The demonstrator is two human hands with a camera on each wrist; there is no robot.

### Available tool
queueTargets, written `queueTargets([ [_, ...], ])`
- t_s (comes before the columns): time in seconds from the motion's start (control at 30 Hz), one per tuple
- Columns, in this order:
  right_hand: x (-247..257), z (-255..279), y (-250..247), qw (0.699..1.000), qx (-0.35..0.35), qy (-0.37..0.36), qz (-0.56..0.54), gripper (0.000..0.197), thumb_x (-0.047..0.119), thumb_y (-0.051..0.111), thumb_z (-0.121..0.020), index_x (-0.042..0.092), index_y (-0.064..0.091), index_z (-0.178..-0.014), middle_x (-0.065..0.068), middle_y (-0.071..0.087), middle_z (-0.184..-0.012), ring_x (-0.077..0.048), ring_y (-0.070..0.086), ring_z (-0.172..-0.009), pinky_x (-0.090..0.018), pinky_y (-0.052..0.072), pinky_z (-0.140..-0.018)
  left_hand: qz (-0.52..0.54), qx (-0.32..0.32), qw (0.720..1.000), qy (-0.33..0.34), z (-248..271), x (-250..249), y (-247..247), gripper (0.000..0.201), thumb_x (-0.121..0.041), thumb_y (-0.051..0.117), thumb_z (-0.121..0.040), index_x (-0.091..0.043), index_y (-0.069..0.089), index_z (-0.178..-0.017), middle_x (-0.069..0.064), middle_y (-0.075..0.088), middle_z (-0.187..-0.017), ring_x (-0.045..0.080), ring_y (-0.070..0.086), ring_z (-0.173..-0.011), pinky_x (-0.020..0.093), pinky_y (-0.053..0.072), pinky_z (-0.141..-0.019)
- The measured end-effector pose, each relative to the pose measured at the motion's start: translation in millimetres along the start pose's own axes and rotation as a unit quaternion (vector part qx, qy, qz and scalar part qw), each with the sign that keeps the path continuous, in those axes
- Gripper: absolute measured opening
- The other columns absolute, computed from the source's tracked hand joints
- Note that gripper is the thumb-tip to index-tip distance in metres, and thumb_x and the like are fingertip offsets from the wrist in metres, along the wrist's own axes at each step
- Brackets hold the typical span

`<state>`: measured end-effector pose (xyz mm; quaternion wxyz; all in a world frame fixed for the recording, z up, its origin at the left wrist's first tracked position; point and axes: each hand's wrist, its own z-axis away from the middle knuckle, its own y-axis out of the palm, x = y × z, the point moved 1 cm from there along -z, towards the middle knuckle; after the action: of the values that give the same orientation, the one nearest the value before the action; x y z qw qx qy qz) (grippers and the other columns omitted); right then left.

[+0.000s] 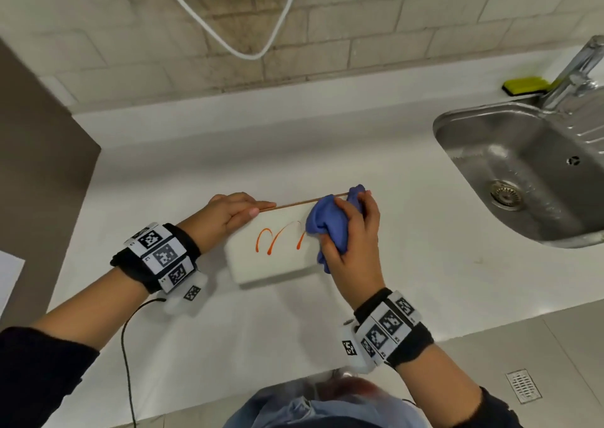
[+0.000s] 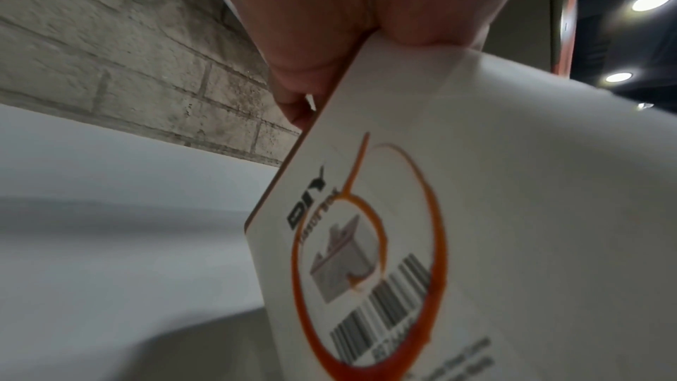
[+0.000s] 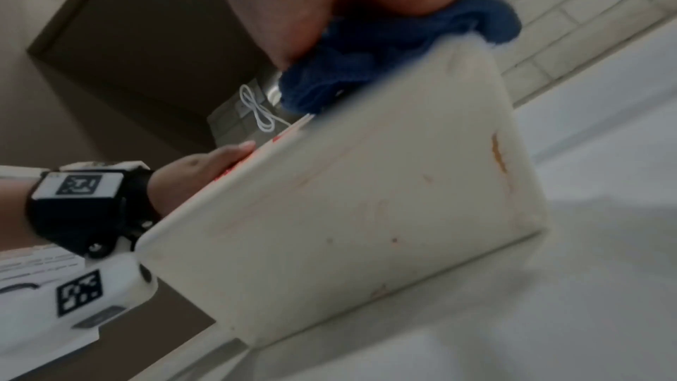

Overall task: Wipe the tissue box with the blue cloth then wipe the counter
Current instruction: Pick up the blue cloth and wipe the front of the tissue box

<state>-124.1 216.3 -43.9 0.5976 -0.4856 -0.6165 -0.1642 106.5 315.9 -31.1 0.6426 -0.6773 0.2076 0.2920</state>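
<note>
A white tissue box [image 1: 271,257] with orange squiggles stands on the white counter [image 1: 408,264] in the head view. My left hand [image 1: 238,213] grips its far left top edge, thumb on the near face. My right hand [image 1: 351,231] clutches a bunched blue cloth [image 1: 327,228] and presses it on the box's right upper part. In the left wrist view the box's end [image 2: 476,213] shows a barcode label ringed with orange, with my fingers [image 2: 329,39] on its top edge. The right wrist view shows the cloth [image 3: 384,51] on top of the box [image 3: 348,213], whose side bears faint orange marks.
A steel sink [image 1: 523,166] with a tap [image 1: 575,71] lies at the right, a yellow sponge [image 1: 526,86] behind it. A white cable [image 1: 242,28] hangs on the brick wall. A brown panel [image 1: 39,153] bounds the counter on the left. A black wire [image 1: 127,346] trails from my left wrist.
</note>
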Motion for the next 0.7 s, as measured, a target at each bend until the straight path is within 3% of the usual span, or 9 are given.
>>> queueTargets([
  [0.1,-4.7,-4.3,11.1,0.999,-0.034,-0.006,0.041,0.049,0.022,0.043,-0.086,0.024,0.039,-0.135,0.001,0.017,-0.153,-0.024,0.023,-0.138,-0.051,0.027,-0.111,0.067,-0.003,0.998,-0.012,0.8,-4.3,0.5,0.042,-0.074,0.022,-0.082,-0.063,0.044,-0.117,-0.024,0.051,-0.102,-0.002,0.050,-0.100,0.012,0.033,-0.089],
  [0.17,-0.4,-4.9,20.2,0.999,-0.042,-0.003,0.005,0.047,0.030,0.035,-0.087,0.025,0.037,-0.134,-0.004,0.025,-0.151,-0.024,0.016,-0.141,-0.049,0.014,-0.116,0.101,-0.004,0.995,-0.024,1.4,-6.6,2.1,0.042,-0.074,0.025,-0.081,-0.061,0.047,-0.115,-0.028,0.050,-0.099,-0.003,0.050,-0.097,0.006,0.033,-0.084],
  [0.27,13.9,0.8,38.9,0.998,-0.008,0.000,-0.069,0.044,0.029,0.039,-0.088,0.031,0.032,-0.132,0.003,0.032,-0.143,-0.021,0.027,-0.137,-0.046,0.022,-0.114,0.144,-0.026,0.988,-0.043,-0.4,-4.1,2.4,0.062,-0.079,0.027,-0.077,-0.043,0.058,-0.115,-0.028,0.054,-0.095,-0.002,0.053,-0.094,0.011,0.036,-0.084],
  [0.33,23.8,4.5,52.7,0.992,0.053,0.013,-0.110,0.047,0.028,0.041,-0.089,0.033,0.030,-0.134,-0.003,0.036,-0.143,-0.014,0.036,-0.131,-0.031,0.027,-0.113,0.145,-0.034,0.988,-0.044,-1.4,0.5,2.8,0.080,-0.080,0.027,-0.076,-0.019,0.063,-0.113,-0.021,0.058,-0.096,0.004,0.056,-0.095,0.021,0.040,-0.088],
  [0.4,30.1,8.5,63.2,0.990,0.116,-0.049,-0.059,0.047,0.023,0.040,-0.088,0.029,0.035,-0.135,-0.011,0.036,-0.145,-0.013,0.030,-0.134,-0.023,0.015,-0.114,0.170,-0.034,0.984,-0.051,-0.5,2.3,3.1,0.083,-0.080,0.029,-0.076,-0.008,0.061,-0.105,-0.023,0.063,-0.093,0.004,0.058,-0.099,0.023,0.041,-0.093],
  [0.47,31.8,10.3,68.5,0.976,0.179,-0.122,-0.001,0.046,0.019,0.039,-0.085,0.016,0.043,-0.131,-0.013,0.039,-0.144,-0.012,0.021,-0.137,-0.019,0.001,-0.114,0.204,-0.032,0.977,-0.058,-0.3,4.5,2.7,0.086,-0.080,0.032,-0.074,-0.003,0.057,-0.100,-0.025,0.067,-0.091,0.001,0.059,-0.100,0.022,0.040,-0.096],
  [0.53,30.9,9.0,68.0,0.958,0.235,-0.161,0.012,0.045,0.017,0.041,-0.083,0.008,0.049,-0.126,-0.015,0.047,-0.138,-0.011,0.024,-0.134,-0.018,-0.001,-0.114,0.208,-0.028,0.976,-0.061,-1.3,5.5,1.0,0.090,-0.081,0.032,-0.073,0.001,0.056,-0.101,-0.026,0.068,-0.091,0.000,0.059,-0.098,0.023,0.041,-0.097],
  [0.63,24.6,4.8,61.9,0.932,0.311,-0.183,0.024,0.043,0.020,0.043,-0.081,0.009,0.054,-0.121,-0.009,0.057,-0.129,-0.013,0.037,-0.129,-0.022,0.009,-0.114,0.182,-0.018,0.980,-0.075,-2.9,6.0,-1.2,0.093,-0.084,0.030,-0.071,-0.001,0.056,-0.104,-0.035,0.064,-0.092,0.011,0.060,-0.101,0.030,0.043,-0.097],
  [0.7,20.5,1.6,54.8,0.919,0.348,-0.182,0.027,0.040,0.023,0.045,-0.080,0.010,0.057,-0.115,-0.007,0.061,-0.120,-0.017,0.048,-0.119,-0.030,0.024,-0.111,0.169,-0.010,0.982,-0.082,-2.5,7.1,-1.0,0.088,-0.084,0.029,-0.070,-0.009,0.059,-0.105,-0.032,0.063,-0.092,0.021,0.059,-0.100,0.036,0.043,-0.095],
])
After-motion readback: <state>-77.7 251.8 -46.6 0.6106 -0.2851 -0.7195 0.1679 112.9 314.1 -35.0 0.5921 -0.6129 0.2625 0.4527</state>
